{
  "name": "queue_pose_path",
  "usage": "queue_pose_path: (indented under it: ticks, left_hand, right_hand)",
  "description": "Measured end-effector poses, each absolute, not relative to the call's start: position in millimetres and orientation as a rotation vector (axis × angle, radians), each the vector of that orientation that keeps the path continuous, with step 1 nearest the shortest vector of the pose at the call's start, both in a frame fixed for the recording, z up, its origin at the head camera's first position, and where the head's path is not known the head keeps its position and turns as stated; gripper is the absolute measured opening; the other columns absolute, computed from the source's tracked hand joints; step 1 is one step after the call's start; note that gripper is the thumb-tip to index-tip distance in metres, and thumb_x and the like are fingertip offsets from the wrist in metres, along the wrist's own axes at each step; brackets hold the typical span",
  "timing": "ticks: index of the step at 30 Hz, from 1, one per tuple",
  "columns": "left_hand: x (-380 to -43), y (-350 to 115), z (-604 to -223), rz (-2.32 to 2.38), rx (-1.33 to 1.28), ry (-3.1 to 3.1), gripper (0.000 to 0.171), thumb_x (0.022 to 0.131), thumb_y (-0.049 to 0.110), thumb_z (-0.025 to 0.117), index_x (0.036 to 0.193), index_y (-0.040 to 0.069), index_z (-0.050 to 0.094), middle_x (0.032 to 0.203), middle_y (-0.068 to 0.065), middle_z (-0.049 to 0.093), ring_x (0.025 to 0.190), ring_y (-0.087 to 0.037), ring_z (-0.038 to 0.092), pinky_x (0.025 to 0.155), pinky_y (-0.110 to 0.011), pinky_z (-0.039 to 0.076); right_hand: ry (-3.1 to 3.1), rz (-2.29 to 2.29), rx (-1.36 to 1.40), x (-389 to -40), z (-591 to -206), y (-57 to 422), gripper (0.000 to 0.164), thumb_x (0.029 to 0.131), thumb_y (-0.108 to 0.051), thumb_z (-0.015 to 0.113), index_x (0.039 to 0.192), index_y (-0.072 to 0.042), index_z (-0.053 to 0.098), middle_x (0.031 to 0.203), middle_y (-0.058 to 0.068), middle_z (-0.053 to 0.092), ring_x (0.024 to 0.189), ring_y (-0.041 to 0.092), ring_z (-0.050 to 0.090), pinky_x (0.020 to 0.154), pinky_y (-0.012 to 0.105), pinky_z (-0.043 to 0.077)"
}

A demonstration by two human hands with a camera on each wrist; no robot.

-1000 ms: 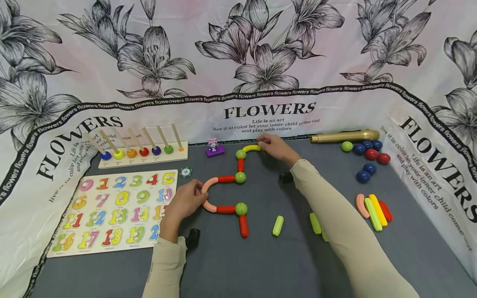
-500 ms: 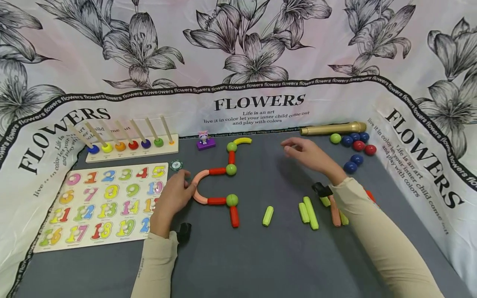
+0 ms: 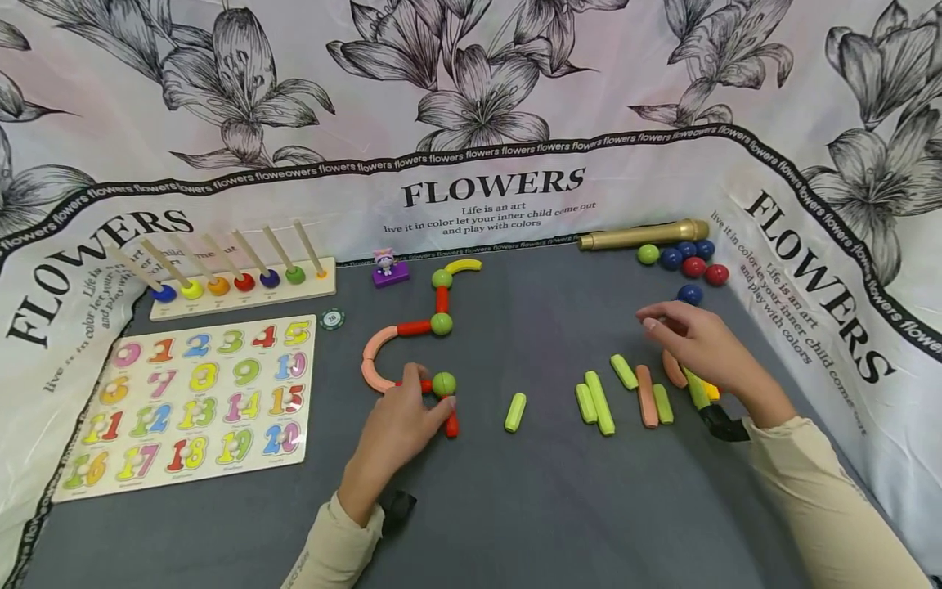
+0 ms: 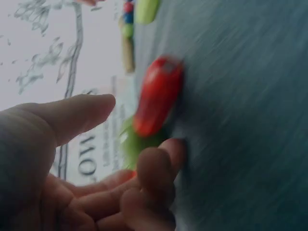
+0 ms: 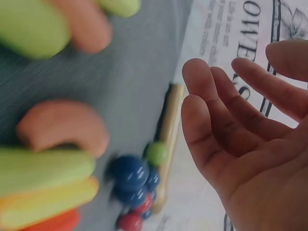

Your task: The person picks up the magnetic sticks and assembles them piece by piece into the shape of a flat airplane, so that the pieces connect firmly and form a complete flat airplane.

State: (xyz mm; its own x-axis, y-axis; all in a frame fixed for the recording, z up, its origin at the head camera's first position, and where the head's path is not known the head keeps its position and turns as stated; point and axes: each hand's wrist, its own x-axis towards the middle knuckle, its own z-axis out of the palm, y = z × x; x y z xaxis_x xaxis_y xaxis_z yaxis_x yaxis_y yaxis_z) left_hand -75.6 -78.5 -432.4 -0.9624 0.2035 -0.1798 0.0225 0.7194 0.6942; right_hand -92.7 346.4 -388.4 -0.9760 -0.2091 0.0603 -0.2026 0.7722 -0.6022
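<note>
Left hand (image 3: 397,421): thumb and fingers apart, no grip, at lower green ball (image 3: 445,384), mid table (image 3: 515,507). Right hand (image 3: 702,348): relaxed, empty, over light-green stick (image 3: 696,394), toward right edge. Risk: left-hand brush unseats red stick (image 3: 452,427).

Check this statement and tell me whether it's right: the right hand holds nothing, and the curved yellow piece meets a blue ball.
One thing is wrong: the ball that the curved yellow piece meets is a green ball, not a blue one, as the head view shows. The right hand does hold nothing.
</note>
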Motion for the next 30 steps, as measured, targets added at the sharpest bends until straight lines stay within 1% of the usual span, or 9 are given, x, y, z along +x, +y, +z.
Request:
queue_pose_path:
  ticks: [2, 4, 9, 14, 17, 20, 23, 26, 30]
  left_hand:
    - [-73, -72, -437, 1.043, 0.156, 2.711, 0.054, 0.099, 0.028, 0.079, 0.135, 0.000, 0.050, 0.062, -0.004, 0.047, 0.049, -0.022, 0.047, 0.049, -0.034, 0.035]
    - [-71, -68, -440, 1.030, 0.147, 2.732, 0.057, 0.098, 0.025, 0.081, 0.136, -0.001, 0.048, 0.061, -0.004, 0.046, 0.049, -0.023, 0.048, 0.048, -0.035, 0.037]
    - [-71, -64, -445, 1.062, 0.166, 2.731, 0.052, 0.097, 0.015, 0.079, 0.134, -0.001, 0.046, 0.063, -0.005, 0.048, 0.049, -0.024, 0.050, 0.048, -0.036, 0.040]
    - [-72, -62, -443, 1.091, 0.194, 2.704, 0.045, 0.097, 0.012, 0.076, 0.130, -0.001, 0.048, 0.063, -0.006, 0.049, 0.049, -0.024, 0.050, 0.048, -0.035, 0.039]
    - [-74, -64, -440, 1.089, 0.198, 2.682, 0.047, 0.099, 0.017, 0.076, 0.133, -0.002, 0.050, 0.062, -0.005, 0.048, 0.049, -0.023, 0.048, 0.049, -0.034, 0.038]
    - [-81, -69, -434, 1.086, 0.191, 2.677, 0.048, 0.101, 0.026, 0.074, 0.136, -0.003, 0.056, 0.065, -0.004, 0.051, 0.053, -0.021, 0.050, 0.052, -0.034, 0.040]
    - [-99, -76, -424, 1.122, 0.203, 2.714, 0.044, 0.103, 0.031, 0.071, 0.133, -0.002, 0.063, 0.071, -0.005, 0.056, 0.061, -0.020, 0.054, 0.058, -0.036, 0.044]
    - [-129, -82, -414, 1.174, 0.224, 2.763, 0.036, 0.105, 0.030, 0.067, 0.127, 0.001, 0.068, 0.078, -0.005, 0.060, 0.066, -0.021, 0.055, 0.061, -0.036, 0.045]
    - [-173, -83, -407, 1.229, 0.260, 2.774, 0.031, 0.107, 0.027, 0.063, 0.125, 0.002, 0.069, 0.083, -0.008, 0.062, 0.068, -0.025, 0.055, 0.063, -0.038, 0.046]
  right_hand:
    - [2.963, -0.983, -0.314, -87, -390, 354, 0.031, 0.113, -0.020, 0.057, 0.133, -0.001, 0.071, 0.118, 0.017, 0.073, 0.094, 0.013, 0.064, 0.078, 0.021, 0.048]
    - [2.981, -0.964, -0.284, -83, -393, 361, 0.031, 0.112, -0.020, 0.058, 0.133, -0.001, 0.071, 0.117, 0.017, 0.073, 0.091, 0.012, 0.063, 0.076, 0.022, 0.047]
    - [3.039, -0.914, -0.228, -83, -401, 377, 0.029, 0.110, -0.016, 0.061, 0.130, 0.002, 0.073, 0.118, 0.019, 0.074, 0.093, 0.025, 0.065, 0.076, 0.020, 0.046]
    - [3.084, -0.886, -0.181, -97, -406, 390, 0.029, 0.111, -0.017, 0.060, 0.126, 0.003, 0.073, 0.113, 0.021, 0.074, 0.094, 0.033, 0.067, 0.073, 0.024, 0.048]
    - [3.079, -0.883, -0.128, -112, -406, 396, 0.031, 0.111, -0.019, 0.058, 0.126, 0.005, 0.072, 0.113, 0.023, 0.073, 0.095, 0.036, 0.067, 0.071, 0.026, 0.050]
    - [3.065, -0.885, -0.100, -130, -404, 398, 0.031, 0.111, -0.018, 0.058, 0.126, 0.007, 0.071, 0.114, 0.024, 0.072, 0.096, 0.035, 0.065, 0.072, 0.027, 0.050]
    - [3.064, -0.873, -0.132, -150, -405, 400, 0.031, 0.111, -0.015, 0.058, 0.126, 0.009, 0.070, 0.112, 0.025, 0.071, 0.095, 0.035, 0.063, 0.074, 0.033, 0.049]
    - [3.055, -0.878, -0.157, -172, -406, 399, 0.032, 0.110, -0.013, 0.058, 0.128, 0.012, 0.067, 0.113, 0.029, 0.069, 0.097, 0.039, 0.064, 0.079, 0.043, 0.051]
    - [3.056, -0.885, -0.170, -198, -412, 396, 0.035, 0.108, -0.008, 0.059, 0.133, 0.016, 0.061, 0.123, 0.037, 0.063, 0.107, 0.049, 0.063, 0.090, 0.062, 0.050]
